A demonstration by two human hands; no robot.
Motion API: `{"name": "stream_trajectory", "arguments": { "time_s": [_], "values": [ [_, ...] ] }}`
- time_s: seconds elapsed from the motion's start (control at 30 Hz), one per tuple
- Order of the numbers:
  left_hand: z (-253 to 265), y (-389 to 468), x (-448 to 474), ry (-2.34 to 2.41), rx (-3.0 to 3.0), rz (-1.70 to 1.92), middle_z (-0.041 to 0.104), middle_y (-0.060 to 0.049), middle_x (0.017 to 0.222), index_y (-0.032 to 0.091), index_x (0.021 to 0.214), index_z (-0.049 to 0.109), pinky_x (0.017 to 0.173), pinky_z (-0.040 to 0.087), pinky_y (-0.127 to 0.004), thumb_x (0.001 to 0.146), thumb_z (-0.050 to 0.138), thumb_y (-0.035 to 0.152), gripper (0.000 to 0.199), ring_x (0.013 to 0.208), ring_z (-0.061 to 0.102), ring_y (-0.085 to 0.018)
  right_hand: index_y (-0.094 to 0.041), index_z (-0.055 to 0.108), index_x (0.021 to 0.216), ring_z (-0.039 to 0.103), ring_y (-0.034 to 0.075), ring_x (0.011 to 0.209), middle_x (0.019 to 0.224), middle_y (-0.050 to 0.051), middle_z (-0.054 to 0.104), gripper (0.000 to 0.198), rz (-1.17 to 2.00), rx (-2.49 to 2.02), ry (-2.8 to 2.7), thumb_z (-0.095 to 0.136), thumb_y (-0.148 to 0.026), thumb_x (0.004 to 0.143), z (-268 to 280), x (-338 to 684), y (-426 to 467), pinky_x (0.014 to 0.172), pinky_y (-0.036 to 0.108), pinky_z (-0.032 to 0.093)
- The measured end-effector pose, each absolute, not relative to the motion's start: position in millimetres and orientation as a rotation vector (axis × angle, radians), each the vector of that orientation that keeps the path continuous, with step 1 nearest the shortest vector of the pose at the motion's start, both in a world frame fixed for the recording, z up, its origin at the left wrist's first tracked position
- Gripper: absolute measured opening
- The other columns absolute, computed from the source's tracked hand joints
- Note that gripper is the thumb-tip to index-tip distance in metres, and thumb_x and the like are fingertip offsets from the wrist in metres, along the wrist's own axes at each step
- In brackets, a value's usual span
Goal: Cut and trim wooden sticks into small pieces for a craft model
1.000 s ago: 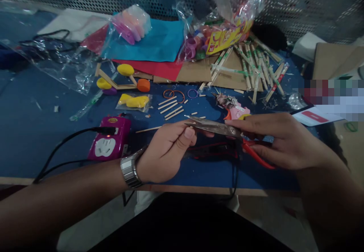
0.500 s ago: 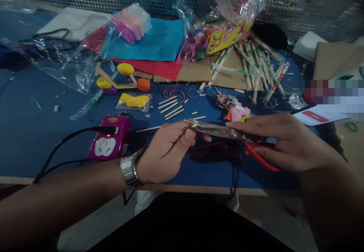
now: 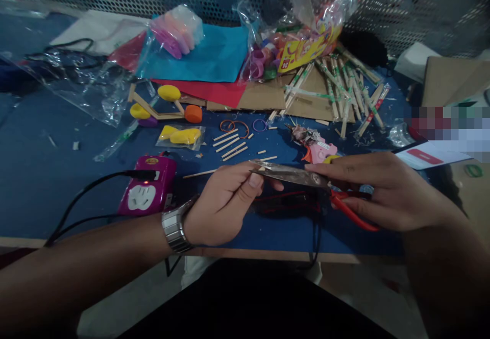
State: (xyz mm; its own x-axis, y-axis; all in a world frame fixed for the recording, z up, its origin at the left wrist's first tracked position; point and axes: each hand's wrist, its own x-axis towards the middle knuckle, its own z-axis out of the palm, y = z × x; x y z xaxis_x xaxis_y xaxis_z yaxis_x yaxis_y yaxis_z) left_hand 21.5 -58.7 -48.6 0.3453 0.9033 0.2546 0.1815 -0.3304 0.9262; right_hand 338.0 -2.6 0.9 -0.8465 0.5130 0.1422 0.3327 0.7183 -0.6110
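Observation:
My left hand (image 3: 225, 201), a metal watch on its wrist, is closed with thumb and fingertips pinching a thin wooden stick (image 3: 199, 174). The long part of this stick shows left of the hand, and a short end peeks out at the fingertips. Red-handled scissors (image 3: 294, 174) are gripped in my right hand (image 3: 390, 191), blades slightly apart and pointing left. Their tips lie around the stick's short end, close to my left thumb. Several short cut stick pieces (image 3: 233, 150) are on the blue table (image 3: 95, 180) just beyond my left hand.
A purple power adapter (image 3: 147, 186) with a black cable sits left. Behind are a yellow-and-orange stick model (image 3: 164, 114), bagged yellow pieces (image 3: 179, 136), a pink glue gun (image 3: 321, 151), wrapped chopsticks (image 3: 344, 89) on cardboard, coloured sheets (image 3: 214, 53) and a bag of colourful pieces (image 3: 306, 48).
The scissors have shifted very slightly to the right at the stick's end. Both hands keep their grip, and the things on the table have not moved.

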Motion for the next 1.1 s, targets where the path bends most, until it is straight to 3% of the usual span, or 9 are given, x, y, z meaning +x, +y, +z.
{"name": "stream_trajectory", "arguments": {
  "time_s": [0.37, 0.57, 0.73, 1.0, 1.1],
  "values": [
    [-46.5, -57.0, 22.1, 0.976, 1.778, 1.091, 0.082, -0.006, 0.095, 0.02, 0.103, 0.083, 0.073, 0.056, -0.025, 0.117, 0.049, 0.036, 0.04, 0.076, 0.069, -0.012, -0.034, 0.049, 0.17, 0.081, 0.02, 0.122, 0.144, 0.003, 0.079, 0.066, 0.788, -0.65, -2.654, 0.067, -0.029, 0.107, 0.8, 339.9, -3.3, 0.096, 0.027, 0.067],
    [-47.3, -57.0, 23.1, 1.023, 1.802, 1.073, 0.082, -0.005, 0.093, 0.02, 0.101, 0.083, 0.071, 0.056, -0.025, 0.117, 0.047, 0.038, 0.043, 0.073, 0.068, -0.012, -0.042, 0.042, 0.173, 0.082, 0.025, 0.121, 0.146, 0.0, 0.078, 0.074, 0.796, -0.678, -2.658, 0.068, -0.028, 0.104, 1.9, 339.2, -4.4, 0.097, 0.035, 0.071],
    [-46.7, -57.3, 23.6, 1.057, 1.821, 1.068, 0.082, -0.004, 0.093, 0.021, 0.099, 0.083, 0.075, 0.058, -0.024, 0.118, 0.046, 0.037, 0.045, 0.073, 0.068, -0.012, -0.037, 0.046, 0.172, 0.081, 0.023, 0.124, 0.148, 0.002, 0.077, 0.071, 0.773, -0.672, -2.661, 0.068, -0.028, 0.105, 1.4, 339.0, -4.9, 0.104, 0.031, 0.067],
    [-44.7, -56.9, 24.0, 1.087, 1.8, 1.037, 0.081, -0.004, 0.092, 0.021, 0.098, 0.084, 0.069, 0.055, -0.024, 0.118, 0.044, 0.041, 0.048, 0.069, 0.065, -0.012, -0.041, 0.042, 0.173, 0.082, 0.023, 0.12, 0.146, -0.001, 0.078, 0.07, 0.723, -0.707, -2.679, 0.063, -0.027, 0.107, 0.9, 341.8, -6.8, 0.097, 0.034, 0.07],
    [-45.0, -56.9, 24.0, 1.089, 1.795, 1.034, 0.076, -0.002, 0.081, 0.021, 0.098, 0.083, 0.064, 0.051, -0.025, 0.118, 0.045, 0.042, 0.047, 0.065, 0.062, -0.011, -0.043, 0.044, 0.171, 0.083, 0.025, 0.117, 0.145, -0.002, 0.078, 0.07, 0.709, -0.748, -2.673, 0.065, -0.029, 0.106, -0.4, 342.7, -7.9, 0.095, 0.034, 0.07]
  ]
}}
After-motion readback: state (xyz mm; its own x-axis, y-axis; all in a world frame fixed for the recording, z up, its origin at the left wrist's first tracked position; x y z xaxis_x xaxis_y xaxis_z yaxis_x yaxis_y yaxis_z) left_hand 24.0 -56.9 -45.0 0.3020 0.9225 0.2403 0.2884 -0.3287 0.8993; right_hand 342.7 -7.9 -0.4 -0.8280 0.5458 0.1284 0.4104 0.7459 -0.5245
